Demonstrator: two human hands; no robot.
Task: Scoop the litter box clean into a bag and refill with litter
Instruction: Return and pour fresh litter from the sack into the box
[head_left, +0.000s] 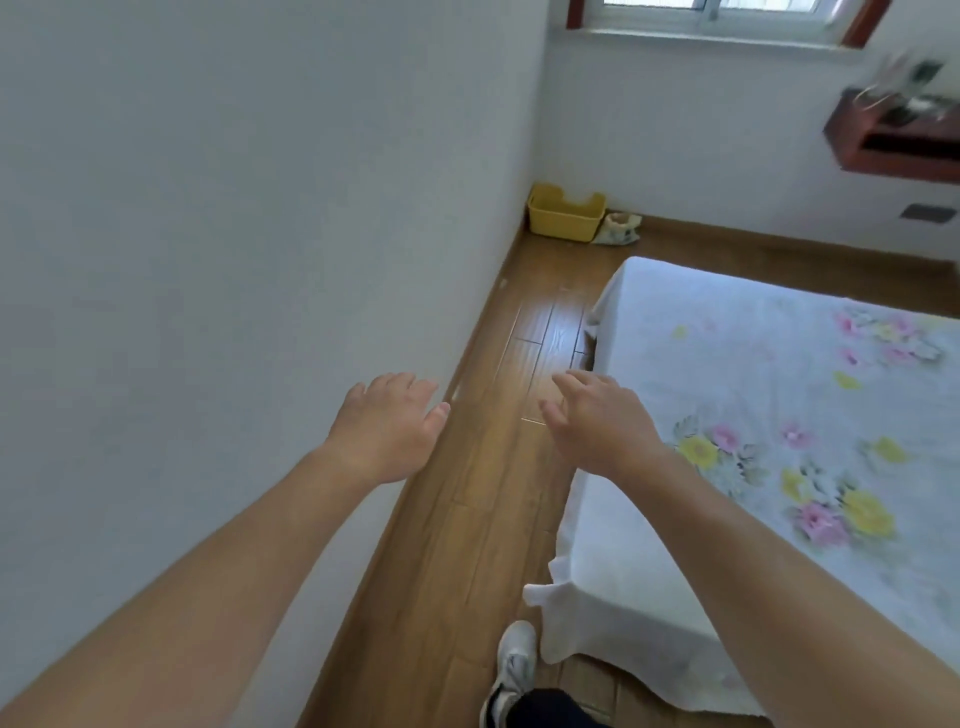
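Note:
A yellow plastic box (566, 214) stands on the floor in the far corner, against the wall; what it holds is hidden. A pale, patterned bag (618, 228) leans beside it on its right. My left hand (387, 426) and my right hand (597, 421) are both stretched out in front of me, far short of the box, fingers apart and holding nothing. No scoop shows in this view.
A narrow strip of wooden floor (483, 467) runs between the white wall (234, 234) on the left and a bed with a flowered sheet (753, 415) on the right. My foot in a white shoe (511, 670) is on the floor. A red-brown wall shelf (893, 135) hangs at upper right.

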